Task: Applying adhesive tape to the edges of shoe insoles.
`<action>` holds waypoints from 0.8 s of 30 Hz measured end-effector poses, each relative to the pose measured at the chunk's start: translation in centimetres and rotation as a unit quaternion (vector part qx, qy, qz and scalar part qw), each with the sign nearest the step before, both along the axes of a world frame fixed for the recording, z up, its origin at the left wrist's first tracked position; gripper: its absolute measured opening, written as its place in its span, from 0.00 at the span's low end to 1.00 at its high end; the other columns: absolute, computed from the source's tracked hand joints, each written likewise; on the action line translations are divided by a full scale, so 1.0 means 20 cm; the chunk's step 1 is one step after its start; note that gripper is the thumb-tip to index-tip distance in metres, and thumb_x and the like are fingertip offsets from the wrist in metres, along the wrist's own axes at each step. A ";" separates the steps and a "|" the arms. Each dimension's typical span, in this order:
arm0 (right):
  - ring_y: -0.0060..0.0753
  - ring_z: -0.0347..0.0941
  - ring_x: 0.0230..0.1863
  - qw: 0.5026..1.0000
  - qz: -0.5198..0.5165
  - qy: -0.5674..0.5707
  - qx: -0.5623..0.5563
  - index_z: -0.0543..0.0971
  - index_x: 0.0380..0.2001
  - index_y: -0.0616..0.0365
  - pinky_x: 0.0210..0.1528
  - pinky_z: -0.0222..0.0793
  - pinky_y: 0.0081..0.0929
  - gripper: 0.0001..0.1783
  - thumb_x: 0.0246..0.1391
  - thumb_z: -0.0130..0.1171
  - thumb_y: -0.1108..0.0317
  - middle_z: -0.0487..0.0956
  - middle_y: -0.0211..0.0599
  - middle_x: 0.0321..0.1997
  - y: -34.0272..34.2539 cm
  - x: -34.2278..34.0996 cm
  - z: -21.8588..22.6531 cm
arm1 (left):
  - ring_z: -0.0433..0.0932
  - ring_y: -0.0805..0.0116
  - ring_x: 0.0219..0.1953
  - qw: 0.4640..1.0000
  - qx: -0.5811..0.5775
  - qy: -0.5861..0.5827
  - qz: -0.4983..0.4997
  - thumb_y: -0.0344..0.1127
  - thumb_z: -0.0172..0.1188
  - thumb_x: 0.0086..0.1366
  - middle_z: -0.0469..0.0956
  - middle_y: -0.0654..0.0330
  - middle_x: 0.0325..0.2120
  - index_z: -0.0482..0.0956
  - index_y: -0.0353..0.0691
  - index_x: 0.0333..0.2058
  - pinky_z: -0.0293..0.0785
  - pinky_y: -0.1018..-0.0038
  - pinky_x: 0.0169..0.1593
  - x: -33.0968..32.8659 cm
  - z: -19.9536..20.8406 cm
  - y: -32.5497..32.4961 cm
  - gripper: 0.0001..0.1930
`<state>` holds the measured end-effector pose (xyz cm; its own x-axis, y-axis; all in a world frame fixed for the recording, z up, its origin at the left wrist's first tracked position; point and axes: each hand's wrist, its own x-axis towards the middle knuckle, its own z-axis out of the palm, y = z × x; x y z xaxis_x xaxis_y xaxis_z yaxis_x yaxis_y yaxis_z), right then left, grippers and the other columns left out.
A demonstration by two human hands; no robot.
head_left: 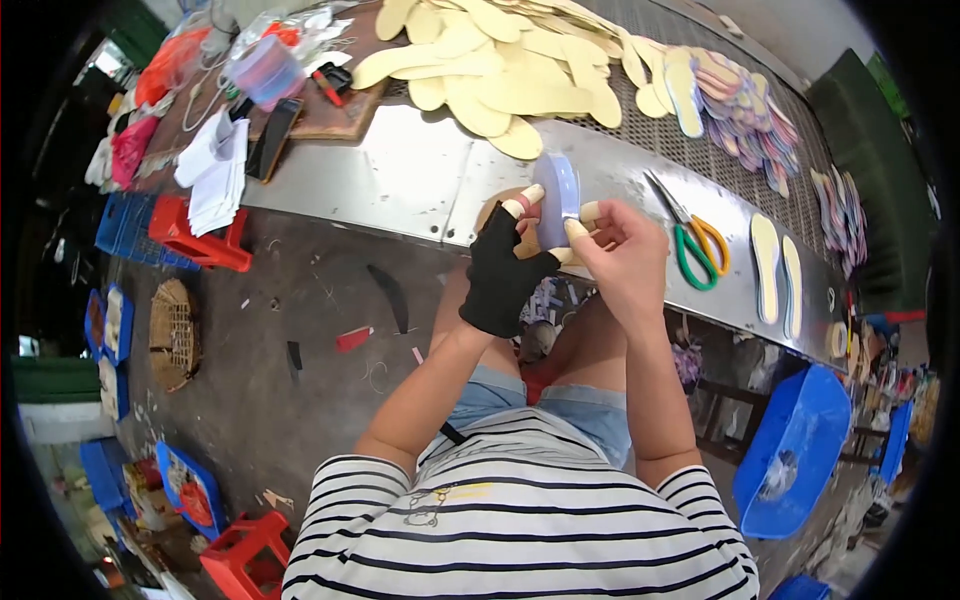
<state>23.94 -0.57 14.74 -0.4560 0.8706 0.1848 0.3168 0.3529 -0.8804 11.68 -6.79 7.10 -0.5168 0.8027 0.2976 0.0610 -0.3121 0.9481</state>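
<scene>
Above the table's near edge, both hands hold a lavender insole-shaped piece (549,205) upright, with a glossy strip along its right edge. My left hand (498,275), in a black fingerless glove with pale wraps on the fingertips, grips its left side. My right hand (630,255) pinches the strip side between thumb and fingers, which also carry pale tip covers. Right of the hands lie scissors (692,238) with one green and one orange handle. Farther right, two pale insoles (765,270) rest side by side. Beyond the hands spreads a heap of cream insoles (530,85).
Patterned insoles (745,115) are piled at the far right. A plastic tub (266,73), white papers (215,165) and a dark phone-like object (275,138) sit on the left. Red stools (200,235), a wicker basket (173,335) and a blue bin (800,450) stand below table height.
</scene>
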 end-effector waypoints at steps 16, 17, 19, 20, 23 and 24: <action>0.13 0.68 0.19 0.993 0.012 -0.032 0.109 0.75 0.23 0.65 0.21 0.63 0.14 0.04 0.37 0.57 0.79 0.73 0.29 0.16 -0.02 0.11 -0.07 | 0.75 0.65 0.36 0.986 -0.064 0.145 0.060 0.33 0.72 0.41 0.75 0.57 0.32 0.59 0.35 0.57 0.72 0.71 0.42 0.08 -0.01 -0.07 0.44; 0.12 0.67 0.19 0.995 0.045 0.002 0.086 0.74 0.22 0.64 0.20 0.62 0.13 0.04 0.37 0.56 0.80 0.72 0.27 0.16 -0.03 0.10 -0.06 | 0.75 0.67 0.36 0.987 -0.091 0.120 0.056 0.32 0.72 0.41 0.75 0.57 0.32 0.57 0.35 0.58 0.72 0.72 0.42 0.07 0.00 -0.07 0.44; 0.18 0.70 0.19 0.997 0.059 0.009 0.058 0.74 0.22 0.64 0.21 0.64 0.17 0.05 0.36 0.58 0.78 0.73 0.32 0.17 -0.03 0.10 -0.05 | 0.75 0.68 0.37 0.990 -0.101 0.090 0.039 0.32 0.72 0.42 0.75 0.57 0.32 0.56 0.35 0.58 0.72 0.72 0.42 0.05 0.04 -0.09 0.45; 0.24 0.72 0.18 0.997 0.072 0.014 0.031 0.74 0.22 0.64 0.22 0.67 0.20 0.07 0.35 0.59 0.77 0.74 0.37 0.17 -0.03 0.09 -0.05 | 0.75 0.68 0.37 0.992 -0.110 0.059 0.020 0.31 0.71 0.42 0.74 0.57 0.33 0.54 0.35 0.59 0.72 0.72 0.41 0.04 0.05 -0.10 0.46; 0.22 0.71 0.18 0.998 0.055 0.018 0.028 0.73 0.22 0.63 0.22 0.66 0.18 0.06 0.36 0.58 0.78 0.73 0.36 0.17 -0.06 0.06 -0.08 | 0.74 0.69 0.38 0.995 -0.079 -0.062 0.015 0.30 0.70 0.44 0.73 0.57 0.34 0.54 0.35 0.59 0.72 0.72 0.41 0.07 0.09 -0.10 0.44; 0.22 0.71 0.18 0.998 0.056 0.019 0.030 0.73 0.22 0.63 0.22 0.66 0.18 0.06 0.36 0.58 0.78 0.73 0.36 0.17 -0.09 0.05 -0.07 | 0.74 0.69 0.38 0.995 -0.077 -0.060 0.017 0.30 0.70 0.44 0.73 0.57 0.34 0.54 0.35 0.59 0.72 0.72 0.41 0.07 0.11 -0.11 0.44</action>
